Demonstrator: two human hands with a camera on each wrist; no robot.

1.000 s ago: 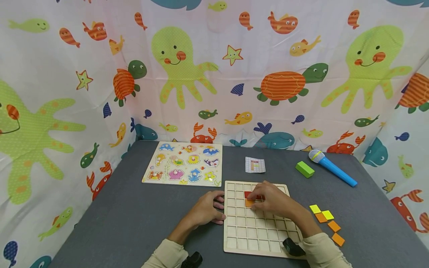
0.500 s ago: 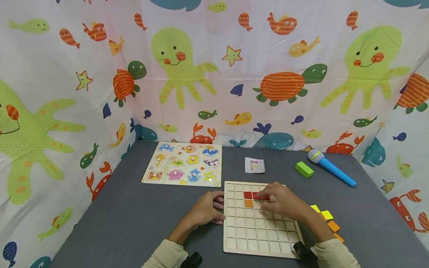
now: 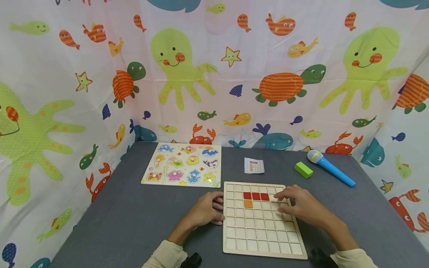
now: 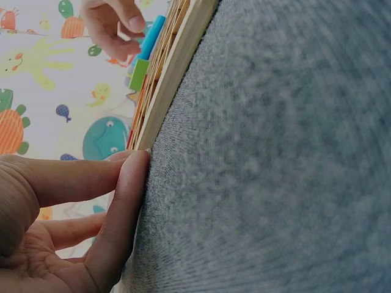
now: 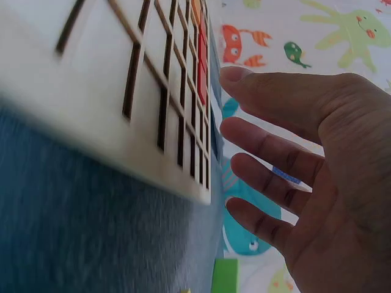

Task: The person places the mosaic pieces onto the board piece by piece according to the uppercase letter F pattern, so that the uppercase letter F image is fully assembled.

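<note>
On the counter (image 3: 127, 219) I view a gridded board (image 3: 260, 234) with three red tiles (image 3: 256, 196) side by side in its second row (an orange tile (image 3: 248, 204) sits directly below the leftmost). The left hand (image 3: 206, 209) touches the board's left edge with bent fingers; whether its grip pinches the wood, I cannot tell. The right hand (image 3: 306, 204) is at the right edge, its grip wide. Beyond the board lie a card (image 3: 254, 165), a green block (image 3: 303, 169) and a microphone (image 3: 331, 168).

Blue microphone (image 3: 335, 170) near 1 green block (image 3: 303, 170)
</note>
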